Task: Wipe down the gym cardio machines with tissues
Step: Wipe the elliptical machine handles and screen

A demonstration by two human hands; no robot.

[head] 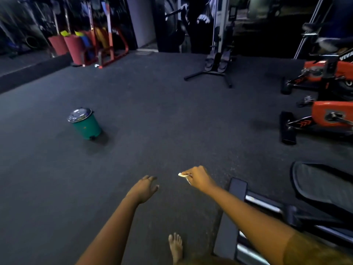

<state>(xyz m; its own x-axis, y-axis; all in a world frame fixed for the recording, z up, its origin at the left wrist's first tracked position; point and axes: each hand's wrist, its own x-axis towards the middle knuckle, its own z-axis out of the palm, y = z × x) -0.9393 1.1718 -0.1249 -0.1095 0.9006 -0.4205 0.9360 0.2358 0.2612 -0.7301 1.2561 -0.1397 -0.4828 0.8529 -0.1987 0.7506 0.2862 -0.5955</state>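
The person's right hand (198,178) was stretched out over the dark rubber gym floor (172,111), its fingers (189,172) pinched on a small crumpled white tissue (181,175). It was held out in front and clear of the body. I'd guess that was because it was used and bound for the small green pedal bin with the shiny metal lid (85,123), which stood well apart, ahead and to the left, lid down. The left hand (145,188) hung near the right one with its fingers loosely spread, holding nothing, probably just for balance. A bare foot (175,247) was planted on the floor. The black cardio machine with chrome rails (267,207) sat just at the person's right, and two orange-and-black exercise bikes (328,115) stood further off. White lettering on the farther bike's frame was cut off at the edge, and I couldn't read it.
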